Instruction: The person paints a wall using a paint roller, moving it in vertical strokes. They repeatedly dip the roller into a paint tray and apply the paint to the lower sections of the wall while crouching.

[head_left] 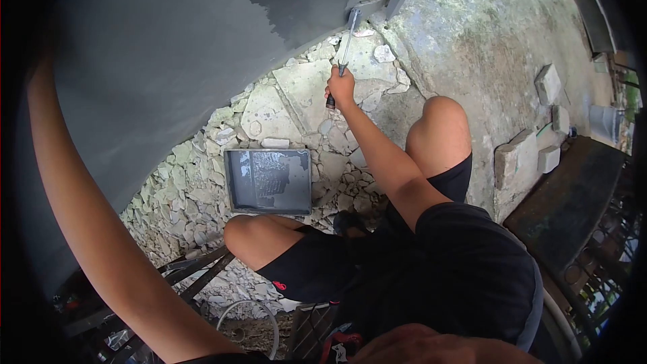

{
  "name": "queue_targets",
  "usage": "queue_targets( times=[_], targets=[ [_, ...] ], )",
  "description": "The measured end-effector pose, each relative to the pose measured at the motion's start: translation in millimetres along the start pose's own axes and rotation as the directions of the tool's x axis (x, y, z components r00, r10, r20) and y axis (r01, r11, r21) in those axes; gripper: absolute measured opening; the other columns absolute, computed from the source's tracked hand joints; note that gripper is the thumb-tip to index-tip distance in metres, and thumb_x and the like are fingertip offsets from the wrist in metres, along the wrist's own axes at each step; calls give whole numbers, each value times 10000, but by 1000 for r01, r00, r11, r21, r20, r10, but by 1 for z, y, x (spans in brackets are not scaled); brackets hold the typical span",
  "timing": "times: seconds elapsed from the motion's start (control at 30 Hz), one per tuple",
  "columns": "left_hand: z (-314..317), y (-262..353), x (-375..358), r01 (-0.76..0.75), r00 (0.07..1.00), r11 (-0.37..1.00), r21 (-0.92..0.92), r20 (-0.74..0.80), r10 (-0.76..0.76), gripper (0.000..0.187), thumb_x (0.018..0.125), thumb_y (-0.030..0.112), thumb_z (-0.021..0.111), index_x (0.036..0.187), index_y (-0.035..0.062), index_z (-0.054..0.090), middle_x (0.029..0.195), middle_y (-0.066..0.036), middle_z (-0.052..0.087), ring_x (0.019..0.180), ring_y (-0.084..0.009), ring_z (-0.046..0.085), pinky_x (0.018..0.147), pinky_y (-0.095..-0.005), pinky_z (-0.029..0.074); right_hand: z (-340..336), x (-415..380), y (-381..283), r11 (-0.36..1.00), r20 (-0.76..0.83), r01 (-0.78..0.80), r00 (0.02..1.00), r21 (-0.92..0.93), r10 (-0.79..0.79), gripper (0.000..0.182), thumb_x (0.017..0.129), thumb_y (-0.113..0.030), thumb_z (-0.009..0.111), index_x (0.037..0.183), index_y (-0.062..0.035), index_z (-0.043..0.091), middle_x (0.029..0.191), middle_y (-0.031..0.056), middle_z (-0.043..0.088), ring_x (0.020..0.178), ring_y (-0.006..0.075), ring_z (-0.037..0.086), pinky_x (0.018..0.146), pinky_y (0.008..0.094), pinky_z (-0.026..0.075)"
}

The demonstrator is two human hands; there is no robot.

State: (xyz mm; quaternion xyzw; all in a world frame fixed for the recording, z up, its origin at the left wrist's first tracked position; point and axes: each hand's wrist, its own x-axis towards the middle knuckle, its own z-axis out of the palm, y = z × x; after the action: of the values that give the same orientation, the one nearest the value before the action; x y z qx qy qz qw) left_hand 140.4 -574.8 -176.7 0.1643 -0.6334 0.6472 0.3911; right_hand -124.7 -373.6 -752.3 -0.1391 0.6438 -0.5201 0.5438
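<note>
Head view: the right hand [340,87] is closed round a black-handled, metal-rodded paint roller [348,44] at the smooth grey wall's [168,47] base; the shadowed left hand's [44,50] grip, I can't tell. A grey rectangular tray [269,180] sits on rubble [182,189].

The person's right hand [340,86] grips a long-handled roller [349,44] pointing toward twelve o'clock, its head at the grey wall's [155,74] lower edge. The left arm [87,209] reaches toward ten o'clock, its hand lost in shadow. A paint tray [269,180] sits on rubble [182,195] near nine o'clock; concrete blocks [515,158] lie toward three.
</note>
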Motion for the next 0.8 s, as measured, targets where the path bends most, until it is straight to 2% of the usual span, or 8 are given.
queue_targets(
  times=[0.03,0.1,0.23,0.33,0.47,0.53,0.73,0.8],
  targets=[
    [-8,7,5,4,1000,1000,10,-7,-4,279,1071,219,347,806,133,347,820,-46,336,791,-203,411,762,-435,401,3,-8,-6,1000,-7,17,1000,4,-17,300,1037,-275,537,844,-55,471,553,42,472,372,162,490,352,352,446],
    [-23,18,14,67,992,996,-67,112,-59,288,1072,223,340,795,142,333,805,-47,322,782,-205,410,760,-436,401,10,-23,-19,997,-16,73,997,18,-73,266,1044,-266,531,888,-58,478,550,35,463,371,162,487,355,348,442],
    [-6,8,5,-8,1000,999,48,-3,8,292,1072,228,341,793,145,323,797,-42,314,769,-210,406,757,-435,398,25,-23,-58,990,-53,93,995,104,-88,265,1055,-251,508,882,-54,468,546,36,456,376,167,502,361,345,458],
    [-10,-1,-6,93,993,995,30,72,-95,289,1074,247,339,800,162,303,802,-28,295,785,-213,394,777,-425,380,30,-17,-61,983,-57,171,984,71,-167,270,1054,-250,508,884,-44,462,542,38,453,376,173,505,362,352,467],
    [-7,-11,-13,80,995,996,32,62,-82,288,1070,259,357,806,146,333,807,-36,328,779,-216,415,765,-418,393,39,-71,-31,990,90,86,993,-111,-76,268,1032,-228,533,883,-12,479,556,70,508,375,198,552,355,377,470],
    [-7,-11,-13,78,995,997,29,63,-79,288,1068,266,366,810,138,348,809,-40,345,776,-217,426,759,-414,400,36,-75,-34,989,99,63,994,-131,-50,270,1035,-222,528,873,-10,481,560,78,511,377,198,553,353,381,469],
    [-2,-7,-12,61,996,998,15,64,-62,296,1061,285,392,819,114,392,815,-51,395,766,-221,459,742,-403,420,18,-16,-71,995,13,72,997,74,-73,285,1055,-248,496,858,-47,451,567,41,455,384,158,481,353,344,448],
    [0,-4,-11,63,997,998,11,54,-64,301,1059,291,400,822,105,407,818,-55,412,763,-223,469,736,-399,427,24,-31,-65,998,14,50,999,48,-51,269,1052,-235,500,869,-42,456,566,48,466,381,166,488,352,350,448]
  ],
)
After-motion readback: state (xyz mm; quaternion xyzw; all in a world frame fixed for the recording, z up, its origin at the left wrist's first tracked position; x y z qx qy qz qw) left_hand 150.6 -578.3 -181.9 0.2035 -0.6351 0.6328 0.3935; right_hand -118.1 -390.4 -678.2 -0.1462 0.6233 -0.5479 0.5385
